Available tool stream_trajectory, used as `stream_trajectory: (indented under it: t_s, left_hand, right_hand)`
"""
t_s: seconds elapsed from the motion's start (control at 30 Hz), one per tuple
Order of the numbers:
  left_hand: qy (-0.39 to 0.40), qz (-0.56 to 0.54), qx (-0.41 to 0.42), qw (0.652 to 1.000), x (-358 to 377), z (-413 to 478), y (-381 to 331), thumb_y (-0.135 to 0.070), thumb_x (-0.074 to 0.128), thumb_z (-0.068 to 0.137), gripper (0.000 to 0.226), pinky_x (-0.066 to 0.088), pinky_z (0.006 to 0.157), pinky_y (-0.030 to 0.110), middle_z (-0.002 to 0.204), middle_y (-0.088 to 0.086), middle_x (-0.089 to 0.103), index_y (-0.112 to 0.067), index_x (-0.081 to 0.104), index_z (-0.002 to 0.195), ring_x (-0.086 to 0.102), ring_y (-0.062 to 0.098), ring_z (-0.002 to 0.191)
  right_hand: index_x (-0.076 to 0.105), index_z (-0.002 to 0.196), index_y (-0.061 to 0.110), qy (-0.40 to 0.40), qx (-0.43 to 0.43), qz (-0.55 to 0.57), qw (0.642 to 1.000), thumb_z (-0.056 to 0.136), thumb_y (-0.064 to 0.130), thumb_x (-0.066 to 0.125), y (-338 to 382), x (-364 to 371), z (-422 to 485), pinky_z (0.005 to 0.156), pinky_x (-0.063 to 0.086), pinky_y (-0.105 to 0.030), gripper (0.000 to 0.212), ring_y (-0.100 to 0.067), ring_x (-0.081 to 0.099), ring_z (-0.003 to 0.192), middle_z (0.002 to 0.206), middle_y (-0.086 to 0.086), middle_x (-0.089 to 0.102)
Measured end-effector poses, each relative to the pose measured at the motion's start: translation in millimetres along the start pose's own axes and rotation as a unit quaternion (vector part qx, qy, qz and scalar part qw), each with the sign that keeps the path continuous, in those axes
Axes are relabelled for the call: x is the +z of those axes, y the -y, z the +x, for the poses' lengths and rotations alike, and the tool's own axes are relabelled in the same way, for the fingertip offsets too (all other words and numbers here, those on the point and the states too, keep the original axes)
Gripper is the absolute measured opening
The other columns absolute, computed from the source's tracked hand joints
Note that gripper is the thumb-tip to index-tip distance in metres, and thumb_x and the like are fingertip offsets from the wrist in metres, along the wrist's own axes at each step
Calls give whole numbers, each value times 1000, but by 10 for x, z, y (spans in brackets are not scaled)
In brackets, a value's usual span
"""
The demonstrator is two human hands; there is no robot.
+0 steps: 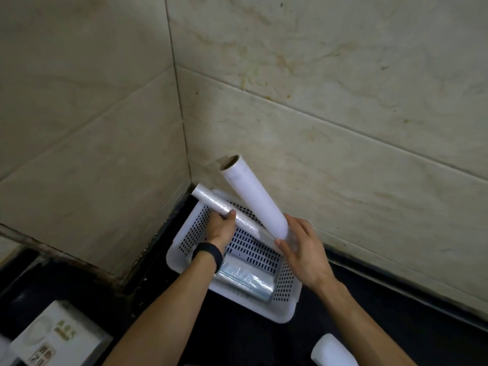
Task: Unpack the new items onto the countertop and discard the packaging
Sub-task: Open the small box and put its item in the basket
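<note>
— Nearest you, what sits at the counter's (pixel 383 326) front edge?

— At your left a printed box (pixel 60 336); at your right a white roll end (pixel 331 351), cut off by the frame.

— And your hands?

— Your left hand (pixel 220 227) is closed around a thin film roll (pixel 224 210); your right hand (pixel 303 249) grips the base of a thick roll (pixel 254 198), tilted up. Both are above the basket (pixel 284 311).

— Room beyond?

— Little: the basket, with a wrapped roll (pixel 248 280) inside, is tucked into the tiled corner (pixel 184 143).
</note>
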State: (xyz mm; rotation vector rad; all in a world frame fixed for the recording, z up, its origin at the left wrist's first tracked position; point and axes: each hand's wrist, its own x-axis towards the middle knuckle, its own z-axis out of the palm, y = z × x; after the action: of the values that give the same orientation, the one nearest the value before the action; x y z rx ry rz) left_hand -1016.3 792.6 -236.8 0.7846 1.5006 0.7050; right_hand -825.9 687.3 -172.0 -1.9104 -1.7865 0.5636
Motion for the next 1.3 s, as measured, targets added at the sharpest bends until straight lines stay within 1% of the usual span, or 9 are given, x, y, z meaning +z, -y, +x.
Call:
stream_trajectory:
  t_s: [0.23, 0.4, 0.6, 0.67, 0.73, 0.9, 1.07, 1.2, 1.3]
  left_hand:
    - [-14, -130, -14, 991, -30, -250, 292, -16, 55, 100, 42, 53, 99, 45, 130, 10, 58, -12, 41, 140, 63, 31, 112]
    - [-11, -86, -14, 996, -45, -264, 252, -22, 53, 101, 37, 54, 96, 47, 124, 11, 60, -12, 40, 134, 69, 25, 99]
    - [-6, -67, -24, 997, -94, -252, 276, -25, 52, 101, 40, 50, 102, 50, 126, 11, 58, -9, 39, 136, 64, 31, 110]
    - [-8, -86, -30, 996, -112, -213, 276, -20, 53, 101, 28, 55, 95, 45, 117, 10, 60, -11, 45, 126, 67, 28, 100]
    - [-6, -137, -48, 989, -99, -215, 246, -15, 53, 101, 24, 57, 90, 36, 116, 7, 59, -13, 49, 124, 67, 26, 101]
    - [-27, -206, -73, 975, 4, -282, 142, -7, 52, 100, 30, 52, 96, 37, 128, 14, 56, -7, 49, 130, 59, 31, 117]
    - [-10, -232, -73, 970, -32, -337, 139, -9, 55, 100, 29, 50, 102, 39, 129, 12, 56, -10, 52, 129, 58, 30, 120]
    - [34, -153, -51, 986, -125, -362, 125, -13, 54, 101, 26, 50, 102, 38, 127, 13, 58, -6, 51, 126, 61, 29, 115]
    - [63, 85, -6, 994, -321, -355, 34, -33, 56, 99, 27, 55, 87, 38, 105, 6, 64, -9, 61, 108, 64, 23, 95]
  right_hand:
    - [46, 144, 12, 75, -1, -61, 995, 94, 22, 65, 27, 301, 378, 106, 40, -40, 55, -33, 51, 121, 144, -11, 48]
    - [37, 152, 17, 123, -11, -131, 984, 97, 19, 60, 2, 451, 441, 105, 43, -44, 60, -36, 47, 128, 150, -13, 45]
    - [58, 135, 24, -6, 47, -117, 992, 95, 16, 65, -133, 533, 53, 103, 47, -48, 42, -36, 42, 129, 142, -10, 50]
    - [62, 127, 24, 5, 51, -179, 983, 92, 11, 64, -221, 534, -93, 90, 53, -44, 37, -33, 52, 118, 127, -7, 63]
    - [63, 125, 26, 19, 48, -230, 972, 90, 15, 65, -255, 532, -118, 97, 49, -44, 37, -30, 56, 118, 121, -3, 68]
    - [47, 143, 25, 39, 95, -220, 970, 97, 29, 49, -179, 513, -129, 123, 6, -57, 47, -24, 26, 149, 150, 1, 48]
    - [38, 148, 18, 59, 98, -165, 980, 95, 25, 49, -201, 598, -422, 124, 14, -53, 55, -23, 7, 155, 164, -4, 27]
    - [20, 157, 20, 103, 108, -197, 969, 99, 34, 41, -236, 613, -410, 123, 2, -51, 63, -21, -7, 155, 168, 1, 13]
    - [23, 157, 21, 106, 114, -200, 967, 99, 36, 42, -202, 600, -427, 122, -5, -52, 62, -22, -4, 155, 168, 0, 15]
